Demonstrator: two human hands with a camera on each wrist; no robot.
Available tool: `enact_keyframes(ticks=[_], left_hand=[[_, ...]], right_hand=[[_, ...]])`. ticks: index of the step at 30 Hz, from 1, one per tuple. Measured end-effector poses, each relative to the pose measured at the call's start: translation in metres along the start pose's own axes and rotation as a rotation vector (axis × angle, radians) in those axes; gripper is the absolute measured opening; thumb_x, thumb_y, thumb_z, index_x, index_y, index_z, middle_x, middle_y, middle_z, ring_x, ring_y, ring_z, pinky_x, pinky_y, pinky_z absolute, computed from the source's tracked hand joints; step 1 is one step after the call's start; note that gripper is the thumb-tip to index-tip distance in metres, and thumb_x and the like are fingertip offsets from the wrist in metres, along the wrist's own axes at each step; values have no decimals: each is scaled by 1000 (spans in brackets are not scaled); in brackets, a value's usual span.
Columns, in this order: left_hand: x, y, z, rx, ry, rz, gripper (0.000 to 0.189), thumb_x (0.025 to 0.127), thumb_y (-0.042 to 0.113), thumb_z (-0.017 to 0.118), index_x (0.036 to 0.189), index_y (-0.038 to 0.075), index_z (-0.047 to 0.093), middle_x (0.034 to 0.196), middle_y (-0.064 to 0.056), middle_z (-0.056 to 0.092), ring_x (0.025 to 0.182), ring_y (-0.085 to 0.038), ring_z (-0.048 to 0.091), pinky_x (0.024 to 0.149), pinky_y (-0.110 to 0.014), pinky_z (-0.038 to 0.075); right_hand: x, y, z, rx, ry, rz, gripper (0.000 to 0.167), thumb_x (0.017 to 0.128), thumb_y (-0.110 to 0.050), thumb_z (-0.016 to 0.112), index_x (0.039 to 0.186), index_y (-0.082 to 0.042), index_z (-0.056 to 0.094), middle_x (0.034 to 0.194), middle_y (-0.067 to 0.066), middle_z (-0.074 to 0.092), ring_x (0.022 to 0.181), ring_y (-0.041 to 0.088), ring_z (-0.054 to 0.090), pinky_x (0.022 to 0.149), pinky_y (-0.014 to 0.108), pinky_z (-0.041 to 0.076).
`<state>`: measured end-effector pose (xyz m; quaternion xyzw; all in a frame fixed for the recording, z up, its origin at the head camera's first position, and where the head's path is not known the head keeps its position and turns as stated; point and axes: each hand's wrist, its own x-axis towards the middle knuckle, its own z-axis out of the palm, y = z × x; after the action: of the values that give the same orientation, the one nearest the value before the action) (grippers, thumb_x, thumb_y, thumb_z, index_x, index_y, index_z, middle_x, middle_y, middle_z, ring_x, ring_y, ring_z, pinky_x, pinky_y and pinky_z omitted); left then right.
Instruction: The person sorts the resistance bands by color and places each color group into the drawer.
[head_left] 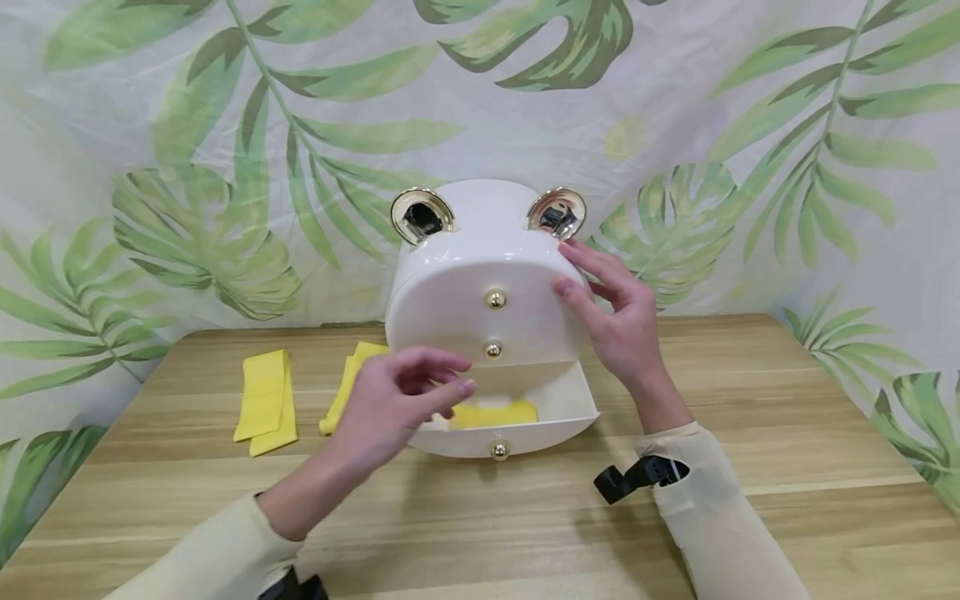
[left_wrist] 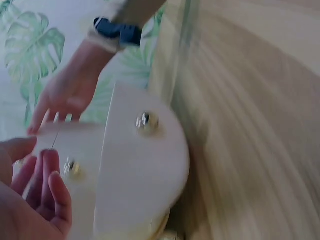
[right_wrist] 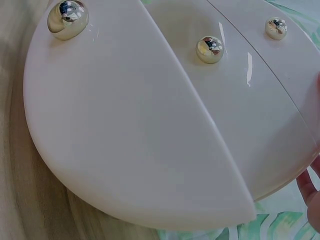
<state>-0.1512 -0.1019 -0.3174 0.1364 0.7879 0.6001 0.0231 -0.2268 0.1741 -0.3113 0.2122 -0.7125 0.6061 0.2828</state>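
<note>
A white, rounded drawer box (head_left: 450,308) with gold ear-like parts on top stands on the table, its bottom drawer (head_left: 555,432) pulled out. Inside that drawer lies a yellow folded cloth (head_left: 498,414), partly hidden by the front. My left hand (head_left: 397,400) hovers over the drawer's left side, fingers loosely bent and thumb apart, with nothing between them in the left wrist view. On the box's upper right edge rests my right hand (head_left: 618,317), thumb on the front face and fingers extended along the side. Only a few of its fingertips (right_wrist: 312,192) show in the right wrist view.
Left of the box lies a yellow folded strip of cloth (head_left: 264,404). Another yellow folded piece (head_left: 348,383) sits closer to the box, partly behind my left hand. A leaf-patterned curtain (head_left: 337,150) hangs behind the wooden table (head_left: 480,525).
</note>
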Motion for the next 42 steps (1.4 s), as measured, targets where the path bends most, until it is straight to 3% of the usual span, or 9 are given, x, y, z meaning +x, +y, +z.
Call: enact_keyframes(ticks=[5,10,13,17,21,25,31,36,42], left_hand=[[-8,-11,-45,92,55,87,29,94,20,82,119,6,76,91,5,78,73,-17,73,59,-25,54],[-12,-33,-82,196,115,70,27,93,22,84,116,9,77,87,13,78,72,-14,72,55,-26,51],[-14,-48,-99,280,82,16,28,93,25,84,117,12,77,92,13,79,78,-12,72,58,-27,54],[-15,-67,-114,398,-2,-40,29,92,28,85,116,13,80,104,5,81,85,-10,70,65,-28,57],[-15,-80,-120,483,-79,-96,27,89,34,87,111,21,82,112,-1,79,92,-10,67,67,-27,55],[-13,-90,-119,538,-121,-98,27,85,33,90,109,23,83,117,-3,79,98,-15,67,70,-25,54],[-7,-98,-111,646,-99,-71,31,77,25,96,105,21,84,113,-4,80,96,-17,69,79,-28,53],[-2,-100,-106,706,-66,-33,34,72,19,98,103,17,84,108,-5,81,91,-17,69,78,-32,53],[3,-103,-103,758,-65,26,28,76,13,95,101,13,83,101,-5,80,86,-18,67,74,-31,53]], right_hand=[[0,1,0,-1,-3,1,39,94,-3,78,132,-6,75,144,5,69,139,15,60,100,24,58],[-1,2,0,-1,1,-9,39,94,-2,78,132,-6,74,144,6,69,139,16,60,99,22,58],[0,2,0,0,4,-13,39,94,-2,78,133,-5,74,144,7,69,139,16,61,98,22,58],[-1,2,0,1,6,-15,39,94,-2,78,133,-5,74,144,7,69,139,16,61,98,23,58],[-1,2,0,2,4,-18,39,94,-1,77,133,-4,74,144,8,69,139,16,60,98,23,59],[-1,2,1,0,2,-25,39,94,-1,77,133,-4,74,145,9,69,138,16,60,98,22,59],[-1,2,1,-1,2,-21,39,94,-2,77,133,-4,74,145,8,69,139,16,60,97,22,59],[-1,1,1,-2,5,-19,39,94,-1,77,133,-4,73,145,8,68,139,16,60,98,22,59],[-1,1,1,-4,6,-18,39,94,-2,77,133,-4,74,145,8,69,138,16,60,98,22,59]])
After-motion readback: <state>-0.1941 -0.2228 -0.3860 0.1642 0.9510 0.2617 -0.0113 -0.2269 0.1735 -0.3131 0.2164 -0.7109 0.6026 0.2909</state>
